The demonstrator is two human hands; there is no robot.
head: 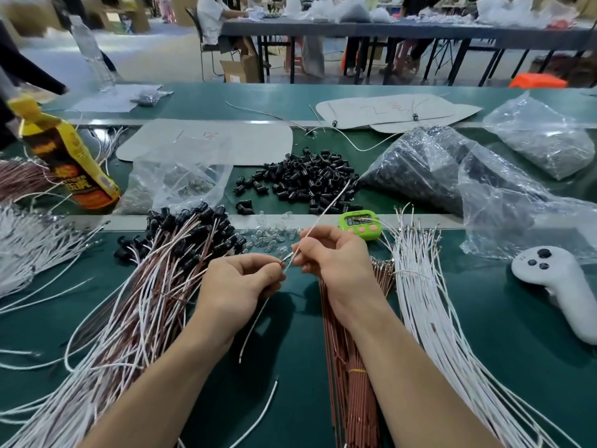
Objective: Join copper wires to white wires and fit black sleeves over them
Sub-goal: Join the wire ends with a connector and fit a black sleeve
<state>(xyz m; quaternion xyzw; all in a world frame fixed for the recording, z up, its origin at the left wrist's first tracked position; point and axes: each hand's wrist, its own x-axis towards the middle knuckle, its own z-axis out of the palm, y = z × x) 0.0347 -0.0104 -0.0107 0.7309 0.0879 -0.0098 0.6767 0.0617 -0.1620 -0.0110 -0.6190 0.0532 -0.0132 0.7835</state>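
Note:
My left hand (240, 282) pinches the end of a white wire (255, 324) that hangs down toward the green table. My right hand (334, 253) pinches a thin wire (326, 211) that slants up and to the right; its colour is hard to tell. The two wire ends meet between my fingertips. A heap of loose black sleeves (303, 181) lies beyond my hands. Finished wires with black sleeves (168, 253) fan out at the left. A bundle of copper wires (349, 367) lies under my right forearm, and white wires (429, 302) lie to its right.
A green timer (360, 224) sits just beyond my right hand. A white controller (562, 286) lies at the right. Plastic bags of parts (452, 176) lie at the back right, a yellow bottle (68, 156) at the left. Small clear parts (271, 237) are scattered near my hands.

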